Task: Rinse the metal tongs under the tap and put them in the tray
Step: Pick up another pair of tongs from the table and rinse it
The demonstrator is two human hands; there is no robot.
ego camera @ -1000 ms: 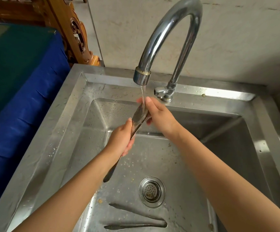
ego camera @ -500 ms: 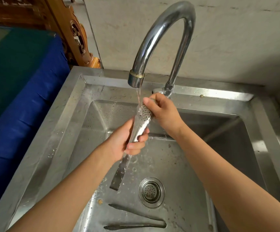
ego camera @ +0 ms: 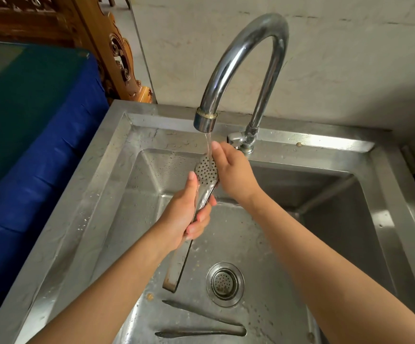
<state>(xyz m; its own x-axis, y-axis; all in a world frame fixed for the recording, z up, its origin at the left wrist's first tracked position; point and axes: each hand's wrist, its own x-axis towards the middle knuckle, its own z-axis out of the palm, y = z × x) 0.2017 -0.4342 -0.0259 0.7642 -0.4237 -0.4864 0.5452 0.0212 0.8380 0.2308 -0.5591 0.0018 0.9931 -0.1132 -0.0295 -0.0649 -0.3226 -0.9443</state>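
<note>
Steel sink (ego camera: 82, 207), tap (ego camera: 241, 55) running. Metal tongs (ego camera: 205, 170) held tilted over the basin, perforated head up under the water stream (ego camera: 208, 145). Left hand (ego camera: 181, 217): fingers curled tight round the mid-shaft. Right hand (ego camera: 236, 175): fingers fairly straight, pressed against the head's right side. Handle end hangs near the drain strainer (ego camera: 225, 284).

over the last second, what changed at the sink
The tongs turned in the left hand, so the perforated head now faces the camera under the water. The right hand stays against that head. Left grip, running tap and the utensil on the sink floor unchanged.
</note>
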